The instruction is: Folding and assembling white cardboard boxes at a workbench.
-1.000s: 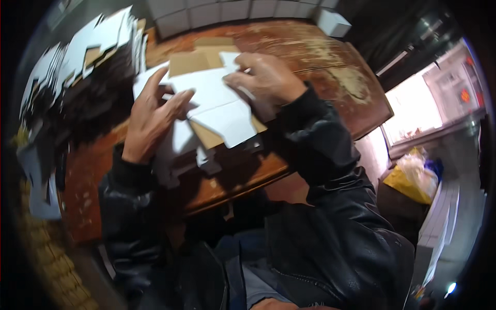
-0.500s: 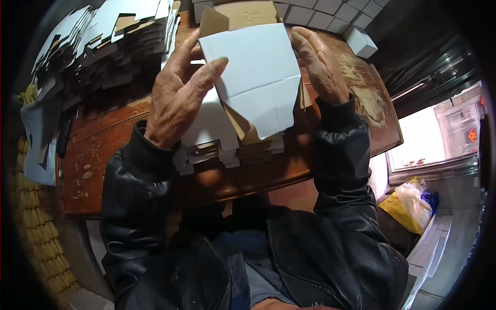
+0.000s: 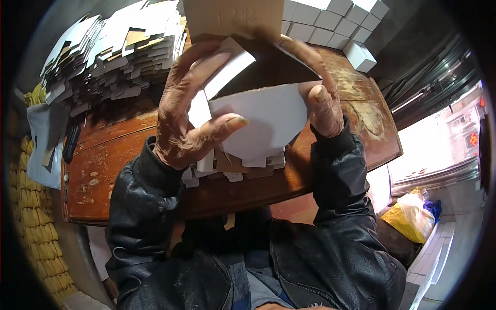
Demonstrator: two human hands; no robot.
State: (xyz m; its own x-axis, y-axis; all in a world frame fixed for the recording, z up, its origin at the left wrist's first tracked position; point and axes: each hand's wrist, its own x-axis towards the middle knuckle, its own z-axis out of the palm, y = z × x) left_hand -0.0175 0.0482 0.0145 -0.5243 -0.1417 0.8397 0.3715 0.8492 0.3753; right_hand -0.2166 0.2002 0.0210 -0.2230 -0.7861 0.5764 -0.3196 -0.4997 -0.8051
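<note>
Between my hands is a small cardboard box (image 3: 263, 119), white outside and brown inside, its open top facing me. One brown flap stands up at the far side, and the side flaps lean inward. My left hand (image 3: 181, 113) grips the left side, thumb lying on the white front panel and fingers bent over the left flap. On the other side, my right hand (image 3: 325, 106) has its thumb by the front corner and its fingers along the right flap; the fingertips are blurred. Beneath the box lies a pile of flat carton blanks (image 3: 243, 174), partly hidden.
Tall stacks of flat blanks (image 3: 116, 59) fill the table's far left. Folded white boxes (image 3: 328, 21) are piled at the back right, with a single box (image 3: 360, 57) near the edge. A black-handled tool (image 3: 71, 144) lies at the left edge of the worn wooden table (image 3: 119, 181).
The box has tipped so that its open top now shows. My fingers have moved from its sides onto the side flaps, which lean inward, and the far flap stands up.
</note>
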